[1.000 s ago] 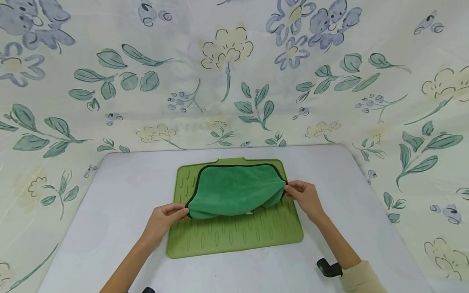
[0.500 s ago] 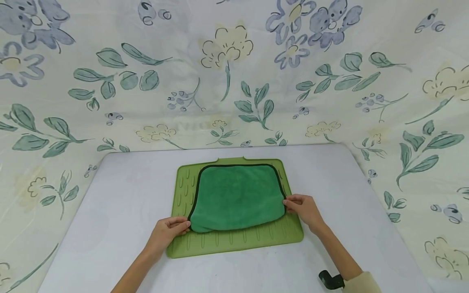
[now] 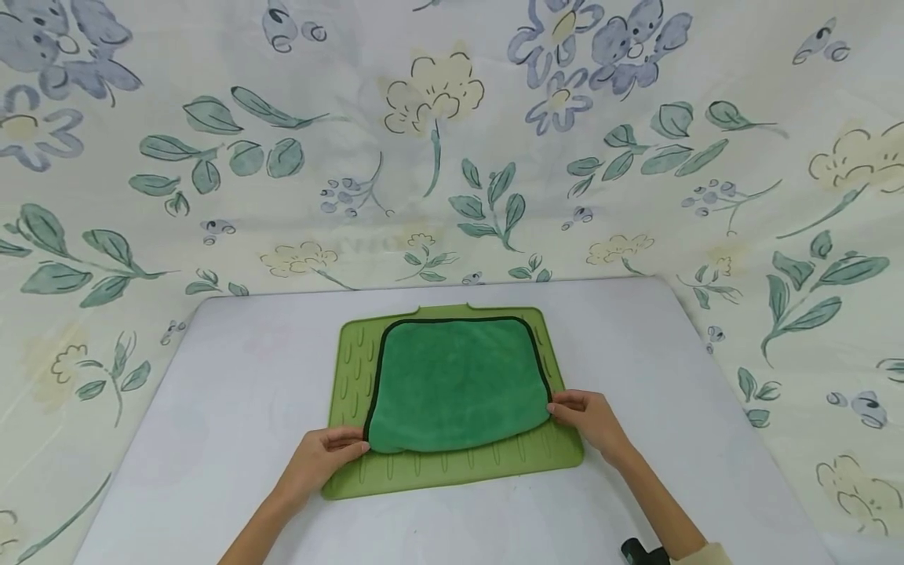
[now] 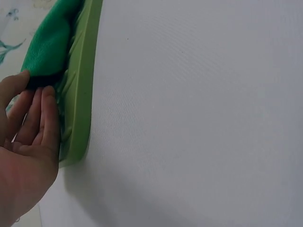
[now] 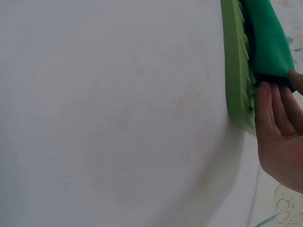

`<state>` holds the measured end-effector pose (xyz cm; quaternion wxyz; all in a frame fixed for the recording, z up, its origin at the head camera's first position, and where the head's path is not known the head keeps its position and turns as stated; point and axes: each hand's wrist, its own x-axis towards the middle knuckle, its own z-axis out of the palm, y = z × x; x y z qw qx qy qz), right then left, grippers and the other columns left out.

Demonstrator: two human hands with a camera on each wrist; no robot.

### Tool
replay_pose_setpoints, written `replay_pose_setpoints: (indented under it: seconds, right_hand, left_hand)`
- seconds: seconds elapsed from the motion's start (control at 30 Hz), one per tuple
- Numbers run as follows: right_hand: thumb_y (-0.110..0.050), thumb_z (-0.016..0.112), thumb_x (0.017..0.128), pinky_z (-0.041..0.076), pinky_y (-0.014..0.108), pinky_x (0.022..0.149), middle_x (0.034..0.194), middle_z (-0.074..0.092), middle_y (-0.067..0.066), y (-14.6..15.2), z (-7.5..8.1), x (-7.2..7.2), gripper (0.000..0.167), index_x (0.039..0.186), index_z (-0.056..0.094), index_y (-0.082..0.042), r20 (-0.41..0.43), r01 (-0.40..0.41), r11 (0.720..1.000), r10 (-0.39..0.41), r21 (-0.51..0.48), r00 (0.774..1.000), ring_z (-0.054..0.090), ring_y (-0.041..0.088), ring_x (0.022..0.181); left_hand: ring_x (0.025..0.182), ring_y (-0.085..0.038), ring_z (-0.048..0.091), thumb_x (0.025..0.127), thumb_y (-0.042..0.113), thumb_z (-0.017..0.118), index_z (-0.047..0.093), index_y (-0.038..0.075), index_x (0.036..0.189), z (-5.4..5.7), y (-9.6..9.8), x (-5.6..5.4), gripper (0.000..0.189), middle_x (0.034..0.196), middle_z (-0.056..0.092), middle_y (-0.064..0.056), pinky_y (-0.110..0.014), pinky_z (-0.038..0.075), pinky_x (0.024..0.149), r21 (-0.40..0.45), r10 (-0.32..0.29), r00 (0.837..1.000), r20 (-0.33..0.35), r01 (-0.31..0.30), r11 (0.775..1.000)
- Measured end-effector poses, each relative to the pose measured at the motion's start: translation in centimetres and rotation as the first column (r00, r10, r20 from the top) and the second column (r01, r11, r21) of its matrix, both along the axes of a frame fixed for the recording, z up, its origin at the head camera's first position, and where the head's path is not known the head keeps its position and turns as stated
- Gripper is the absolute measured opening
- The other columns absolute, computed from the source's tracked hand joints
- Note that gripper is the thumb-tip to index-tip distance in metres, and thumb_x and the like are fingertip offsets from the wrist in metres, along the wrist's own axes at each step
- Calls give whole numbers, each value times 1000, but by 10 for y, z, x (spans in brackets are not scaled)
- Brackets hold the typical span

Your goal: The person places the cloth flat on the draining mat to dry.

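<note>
A green cloth [image 3: 459, 384] with black edging lies over a light green ridged mat [image 3: 452, 468], its front side rounded over in a fold. At the cloth's front left corner my left hand [image 3: 321, 461] pinches the black edge between thumb and fingers. My right hand [image 3: 592, 424] grips the opposite front corner in the same way. In the left wrist view, the thumb is on top of the cloth [image 4: 49, 47] and the fingers are beneath it, beside the mat's raised rim [image 4: 84, 94]. The right wrist view shows the cloth [image 5: 270, 42] held likewise near the mat's rim [image 5: 233, 71].
The mat rests on a white table [image 3: 247, 353], whose back edge meets a flower-patterned curtain [image 3: 438, 141]. A black device [image 3: 643, 552] is by the right wrist, next to a beige sleeve [image 3: 706, 555].
Both hands have drawn the cloth's front corners toward the front of the mat. The cloth has gone from sagging to lying flatter, covering more of the mat.
</note>
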<state>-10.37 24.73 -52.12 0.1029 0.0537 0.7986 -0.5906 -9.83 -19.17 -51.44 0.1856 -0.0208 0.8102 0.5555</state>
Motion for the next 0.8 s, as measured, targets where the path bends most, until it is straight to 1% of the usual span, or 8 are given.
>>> replay_pose_setpoints:
  seconds: [0.1,0.17,0.27,0.43,0.5,0.6,0.73,0.8]
  right_hand:
    - [-13,73,92,54,30,83,108,71,14,2,-3,4,32,116,69,8,-19,-32,999,32,40,999,67,26,101]
    - [-13,74,92,54,30,84,109,71,13,2,-6,6,31,116,69,7,-36,-48,996,50,70,998,66,27,103]
    - [-12,74,92,54,31,83,109,72,12,2,-11,7,28,114,71,4,-69,-54,990,64,128,996,66,28,103]
    - [-12,73,92,54,33,80,103,73,8,0,-12,7,18,105,75,-1,-133,-42,972,74,232,988,66,27,100]
    - [-13,73,92,54,33,79,101,73,8,0,-11,6,16,103,76,-1,-149,-38,971,74,237,986,66,27,99]
    - [-13,73,93,54,33,80,101,73,8,0,-8,4,15,101,75,-1,-168,-30,977,67,211,984,65,27,99]
    - [-13,72,94,54,30,81,99,72,10,2,-1,3,18,103,74,2,-188,-18,993,40,113,981,66,25,97]
    - [-10,70,95,55,30,80,98,72,13,1,8,4,18,104,72,6,-193,-13,997,28,79,981,66,21,94]
  left_hand:
    - [99,-23,69,91,18,76,68,-7,120,-1,-1,2,39,108,72,-14,-27,56,80,-29,-66,997,-45,65,997]
    - [99,-25,69,91,17,76,68,-8,119,-1,-1,2,38,109,72,-16,-26,56,80,-37,-95,993,-71,92,995]
    - [98,-25,69,91,16,76,70,-7,115,-2,0,2,34,107,72,-15,-26,56,78,-75,-106,988,-111,98,992]
    - [97,-24,68,90,16,76,74,-3,109,1,2,1,27,104,73,-11,-25,55,77,-129,-77,988,-137,59,990]
    - [98,-24,68,91,17,76,74,-3,109,3,2,1,27,105,73,-11,-26,55,78,-111,-61,990,-130,47,993]
    - [99,-22,68,92,20,75,72,-3,112,6,2,-1,30,106,72,-11,-27,55,80,-63,-35,994,-107,29,998]
    - [97,-21,69,94,19,72,68,-8,118,13,2,-4,36,105,73,-13,-29,56,82,41,-2,999,-49,4,999]
    - [95,-20,69,95,16,70,65,-11,120,17,3,-5,37,104,73,-14,-30,57,83,96,13,1000,-17,-12,995]
